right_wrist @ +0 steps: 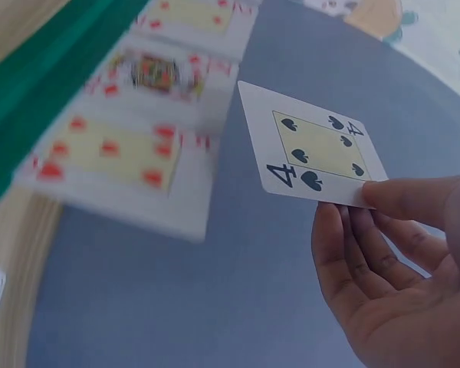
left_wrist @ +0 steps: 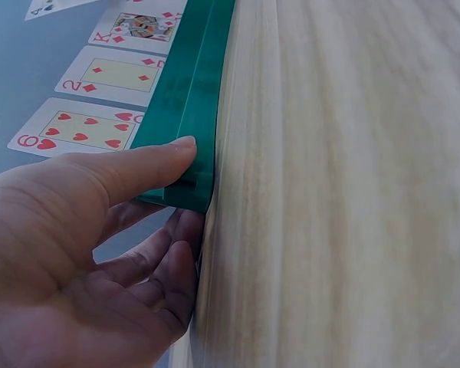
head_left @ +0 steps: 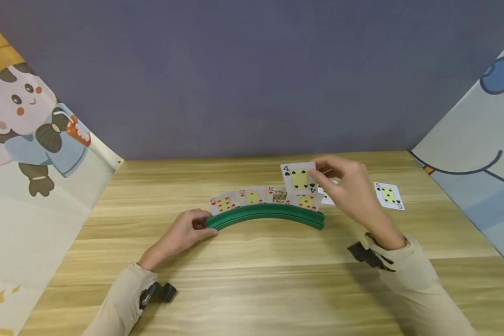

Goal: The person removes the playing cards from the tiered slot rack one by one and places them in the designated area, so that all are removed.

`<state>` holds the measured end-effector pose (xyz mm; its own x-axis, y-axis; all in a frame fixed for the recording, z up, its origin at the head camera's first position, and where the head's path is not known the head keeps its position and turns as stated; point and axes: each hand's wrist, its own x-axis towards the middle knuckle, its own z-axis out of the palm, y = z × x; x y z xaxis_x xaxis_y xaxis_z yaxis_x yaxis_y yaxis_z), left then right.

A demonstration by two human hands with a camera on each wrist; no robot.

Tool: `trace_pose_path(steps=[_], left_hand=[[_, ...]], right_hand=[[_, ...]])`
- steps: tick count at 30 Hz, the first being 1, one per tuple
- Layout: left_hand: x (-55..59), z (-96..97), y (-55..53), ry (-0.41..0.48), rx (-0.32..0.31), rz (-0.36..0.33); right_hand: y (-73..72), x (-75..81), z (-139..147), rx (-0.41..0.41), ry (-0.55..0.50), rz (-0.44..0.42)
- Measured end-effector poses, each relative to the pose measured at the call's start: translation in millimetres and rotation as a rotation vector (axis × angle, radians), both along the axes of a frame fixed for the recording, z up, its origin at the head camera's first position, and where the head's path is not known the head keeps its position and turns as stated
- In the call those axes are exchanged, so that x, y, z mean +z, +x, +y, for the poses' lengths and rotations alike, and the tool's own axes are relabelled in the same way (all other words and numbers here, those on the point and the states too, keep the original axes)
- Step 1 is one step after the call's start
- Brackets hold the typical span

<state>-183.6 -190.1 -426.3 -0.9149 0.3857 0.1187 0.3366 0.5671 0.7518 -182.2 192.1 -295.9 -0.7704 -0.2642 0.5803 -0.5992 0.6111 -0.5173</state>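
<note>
A curved green card holder (head_left: 264,211) stands on the table with a row of playing cards upright in it. The six of hearts (left_wrist: 80,126), two of diamonds (left_wrist: 111,75), king of diamonds (right_wrist: 157,73) and a blurred hearts card (right_wrist: 115,153) show in its slot. My left hand (head_left: 185,229) grips the holder's left end, thumb on the front face and fingers behind and below. Between thumb and fingers, my right hand (head_left: 348,189) pinches the four of spades (right_wrist: 314,146) by one edge. That card is raised above the holder's right part, apart from it.
On the wooden table (head_left: 256,280), a loose spades card (head_left: 388,196) lies face up at the right. Another loose card (head_left: 327,199) lies behind the right hand, partly hidden. A grey-blue wall (head_left: 252,79) closes off the back; cartoon-printed panels flank both sides.
</note>
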Motion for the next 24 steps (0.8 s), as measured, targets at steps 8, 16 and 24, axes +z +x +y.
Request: trace_pose_path(steps=[8,16,24], left_hand=[[1.0,-0.5,0.7,-0.008,-0.007,0.006],[0.5,-0.7,2.2,-0.004,-0.005,0.001],[0.3,-0.3,0.7,-0.001,-0.010,-0.004]], right_hand=[[-1.4,6.1,40.3,-0.156,-0.035,0.042],[-5.9,9.4,75.5,-0.255,-0.120,0.051],[-12.0,6.5,102.7,-0.351,-0.141,0.004]])
